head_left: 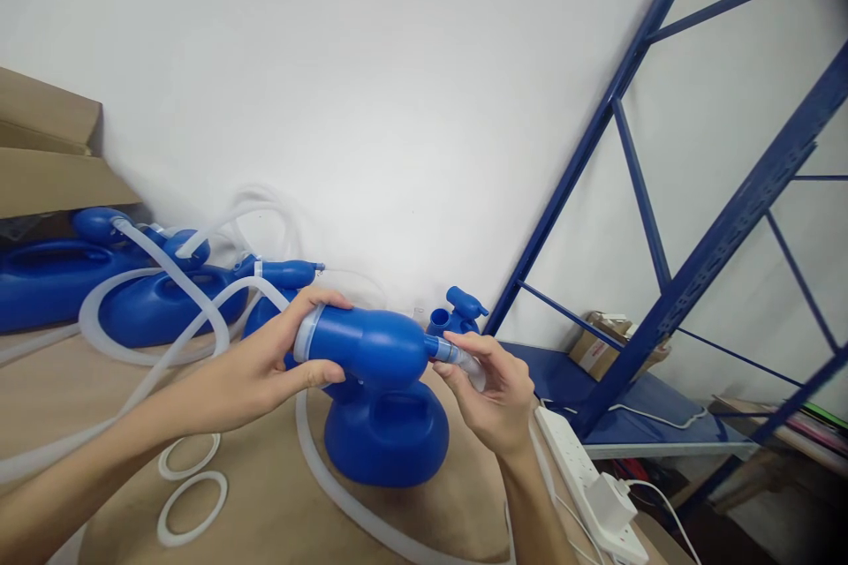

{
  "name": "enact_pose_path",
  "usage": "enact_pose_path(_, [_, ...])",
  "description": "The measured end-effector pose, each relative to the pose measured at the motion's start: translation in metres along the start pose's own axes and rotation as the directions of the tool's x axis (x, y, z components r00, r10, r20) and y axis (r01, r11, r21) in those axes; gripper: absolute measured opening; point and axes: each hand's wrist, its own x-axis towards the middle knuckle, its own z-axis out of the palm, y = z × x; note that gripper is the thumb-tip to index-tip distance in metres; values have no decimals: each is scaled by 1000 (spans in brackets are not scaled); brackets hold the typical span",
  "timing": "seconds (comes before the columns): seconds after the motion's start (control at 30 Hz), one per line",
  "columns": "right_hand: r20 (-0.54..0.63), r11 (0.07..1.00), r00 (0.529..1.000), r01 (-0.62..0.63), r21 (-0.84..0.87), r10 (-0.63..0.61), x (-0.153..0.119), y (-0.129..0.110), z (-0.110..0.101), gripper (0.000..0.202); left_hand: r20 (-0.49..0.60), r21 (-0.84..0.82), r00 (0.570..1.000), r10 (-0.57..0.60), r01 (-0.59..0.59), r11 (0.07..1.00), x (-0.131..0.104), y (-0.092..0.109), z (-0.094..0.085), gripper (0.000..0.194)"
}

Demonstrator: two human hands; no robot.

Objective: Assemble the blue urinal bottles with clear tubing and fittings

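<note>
A blue plastic bottle with a handle stands on the brown work surface, its wide upper part lying sideways. My left hand is wrapped round the whitish collar at that part's left end. At the narrow blue spout on the right, my right hand pinches the end of a translucent hose, which sits against the spout with a metal-coloured ring near the joint. The rest of the hose is partly hidden by the fingers.
More blue bottles with pale hoses lie at left near a cardboard box. Two white rings lie at front left. A small blue bottle stands behind. At right are a power strip and blue shelf.
</note>
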Motion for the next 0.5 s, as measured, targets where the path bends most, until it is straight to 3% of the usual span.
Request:
enact_pose_path(0.13, [62, 997, 995, -77, 2, 76, 2, -1, -3, 17, 49, 42, 995, 89, -91, 995, 6, -5, -5, 51])
enact_pose_path(0.3, [221, 986, 974, -21, -165, 58, 9, 5, -13, 20, 24, 137, 992, 122, -125, 983, 13, -8, -8, 54])
enact_pose_path(0.37, [326, 966, 936, -46, -255, 130, 9, 9, -19, 39, -38, 198, 986, 161, -150, 969, 16, -9, -9, 57])
enact_pose_path(0.43, [432, 940, 873, -80, -333, 227, 8, 14, -24, 68, -118, 246, 974, 192, -159, 956, 19, -11, -10, 59])
enact_pose_path(0.5, [505, 912, 812, -78, -403, 292, 4, 18, -26, 84, -195, 301, 957, 213, -148, 942, 20, -13, -9, 59])
